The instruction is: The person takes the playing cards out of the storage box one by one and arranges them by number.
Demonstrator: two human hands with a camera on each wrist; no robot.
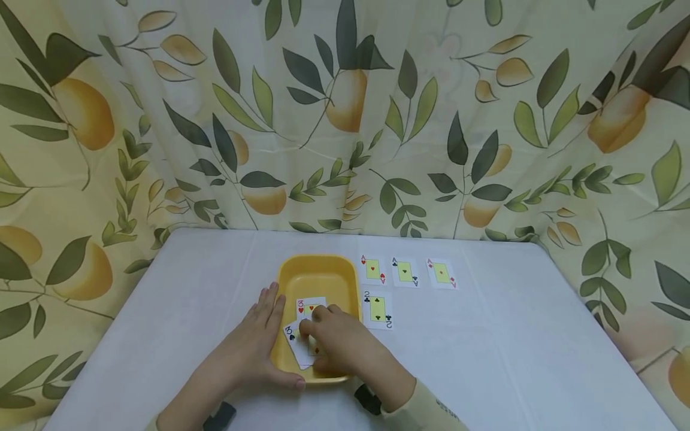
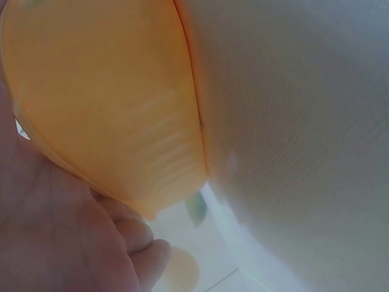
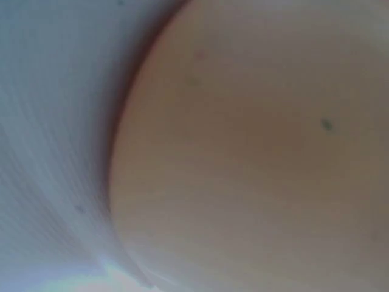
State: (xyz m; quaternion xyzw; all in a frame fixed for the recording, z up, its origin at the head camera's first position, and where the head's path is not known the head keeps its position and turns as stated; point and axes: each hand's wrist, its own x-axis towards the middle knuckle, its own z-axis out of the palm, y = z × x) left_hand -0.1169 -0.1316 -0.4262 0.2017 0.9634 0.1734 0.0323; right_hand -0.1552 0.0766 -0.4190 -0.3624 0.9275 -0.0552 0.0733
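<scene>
R. hand [image 1: 345,338], fingers bent over 3s [image 1: 293,346] in tray [image 1: 318,280] (can't tell if pinched); L. hand [image 1: 253,338], fingers straight, braces it. Three aces [image 1: 405,272] + one 2 [image 1: 377,310] laid on surface [image 1: 512,347]; 3s, min. two, prob. left.

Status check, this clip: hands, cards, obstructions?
Left hand against yellow tray. Right hand over cards inside, partly hiding them. Four more cards on table, right of tray.
</scene>
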